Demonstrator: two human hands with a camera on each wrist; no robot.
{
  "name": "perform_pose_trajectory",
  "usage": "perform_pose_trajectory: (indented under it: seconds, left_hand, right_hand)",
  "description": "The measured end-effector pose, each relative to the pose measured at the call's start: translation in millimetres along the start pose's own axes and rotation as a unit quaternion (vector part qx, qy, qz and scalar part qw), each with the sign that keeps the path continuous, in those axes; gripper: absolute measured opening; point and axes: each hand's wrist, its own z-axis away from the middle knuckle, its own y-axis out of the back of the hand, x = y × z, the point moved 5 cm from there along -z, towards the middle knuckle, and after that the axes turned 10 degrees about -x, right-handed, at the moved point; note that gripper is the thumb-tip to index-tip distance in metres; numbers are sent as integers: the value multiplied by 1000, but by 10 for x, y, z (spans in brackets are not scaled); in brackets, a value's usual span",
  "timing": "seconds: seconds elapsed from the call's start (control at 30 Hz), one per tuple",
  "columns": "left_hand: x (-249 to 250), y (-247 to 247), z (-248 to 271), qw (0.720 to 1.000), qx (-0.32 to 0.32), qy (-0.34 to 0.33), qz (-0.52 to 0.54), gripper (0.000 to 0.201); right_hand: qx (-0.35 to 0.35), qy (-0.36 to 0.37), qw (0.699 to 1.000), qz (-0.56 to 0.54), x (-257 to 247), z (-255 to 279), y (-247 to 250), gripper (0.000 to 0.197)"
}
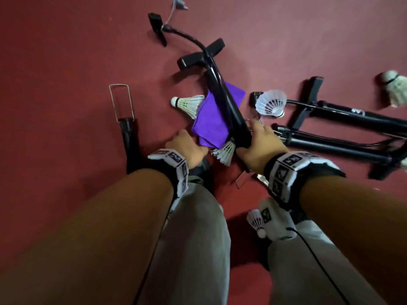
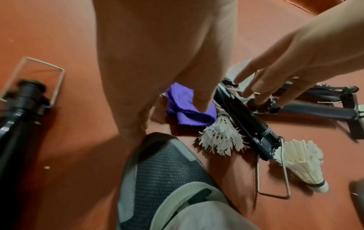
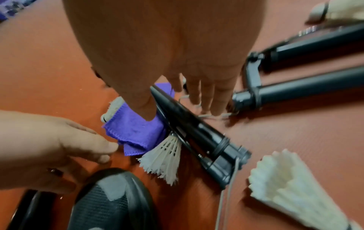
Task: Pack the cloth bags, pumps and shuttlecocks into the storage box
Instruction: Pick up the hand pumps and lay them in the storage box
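A black pump [image 1: 222,100] lies slanted across a folded purple cloth [image 1: 209,119] on the red floor. My right hand [image 1: 247,137] straddles its barrel near the lower end, the thumb [image 3: 145,113] on the cloth, straight fingers [image 3: 206,102] down on the far side. My left hand [image 1: 189,144] reaches the cloth's near corner with relaxed fingers [image 2: 202,101]. One white shuttlecock [image 1: 226,150] lies between my hands against the pump, another [image 1: 189,104] at the cloth's left edge. No storage box is in view.
Two more black pumps [image 1: 343,117] [image 1: 330,146] lie to the right, and one with a wire foot loop [image 1: 130,142] to the left. Further shuttlecocks [image 1: 272,103] [image 1: 394,86] [image 1: 255,221] are scattered about. My shoe [image 2: 167,171] stands just below the cloth.
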Motion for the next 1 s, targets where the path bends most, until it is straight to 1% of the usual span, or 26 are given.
perform_pose_trajectory:
  seconds: [0.07, 0.13, 0.2, 0.23, 0.3, 0.33, 0.4, 0.47, 0.53, 0.6, 0.67, 0.73, 0.77, 0.8, 0.87, 0.9, 0.93, 0.97, 1.0]
  left_hand:
    - [31, -39, -180, 999, 40, 16, 26, 71]
    - [76, -46, -303, 993, 67, 17, 91, 72]
    - [201, -69, -354, 985, 71, -24, 156, 61]
    - [288, -93, -319, 979, 65, -54, 187, 52]
    - [474, -131, -174, 968, 59, -85, 227, 36]
    - [566, -125, -67, 966, 61, -90, 237, 31]
    - [688, -100, 199, 962, 63, -95, 249, 32]
    - [797, -4, 549, 959, 85, -110, 246, 37]
    - [951, 108, 998, 951, 93, -148, 256, 41]
    - [1150, 176, 1538, 940, 74, -173, 285, 44]
    - [1404, 226, 2154, 928, 54, -200, 310, 41]
    - [1758, 304, 2831, 917, 38, -232, 321, 36]
    - [1915, 327, 3120, 915, 26, -232, 330, 32]
    - [2051, 330, 3410, 914, 15, -224, 338, 37]
    - [2300, 298, 3914, 912, -35, -198, 357, 58]
    - [2407, 270, 4101, 904, -58, -200, 374, 59]
    - [2458, 242, 4305, 897, -69, -218, 377, 50]
    - [2512, 224, 4506, 898, -77, -241, 361, 38]
    - [2554, 203, 4741, 904, -85, -268, 321, 26]
  right_hand:
    - [30, 3, 999, -41, 18, -205, -81, 76]
    - [50, 16, 996, -71, 46, -342, -132, 79]
    - [74, 25, 995, -70, 58, -417, -140, 77]
    - [72, 23, 995, -61, 63, -424, -156, 80]
    - [51, 19, 998, -44, 79, -371, -161, 83]
    - [42, 24, 998, -44, 92, -318, -143, 80]
    - [28, 40, 997, -67, 127, -86, -41, 68]
    - [35, 50, 993, -103, 181, 281, 175, 59]
    - [43, 67, 989, -121, 234, 769, 476, 57]
    - [49, 81, 987, -129, 318, 1349, 788, 59]
    - [55, 83, 984, -148, 452, 2008, 1107, 58]
    - [71, 79, 977, -183, 603, 2657, 1429, 52]
    - [83, 72, 973, -202, 693, 2959, 1556, 48]
    - [96, 62, 969, -219, 776, 3235, 1661, 46]
    - [130, 37, 958, -254, 959, 3725, 1842, 46]
    - [149, 19, 951, -269, 1063, 3952, 1911, 47]
    - [163, -3, 946, -282, 1170, 4202, 1925, 50]
    - [182, -23, 938, -295, 1277, 4456, 1938, 52]
    - [204, -46, 927, -310, 1390, 4734, 1923, 53]
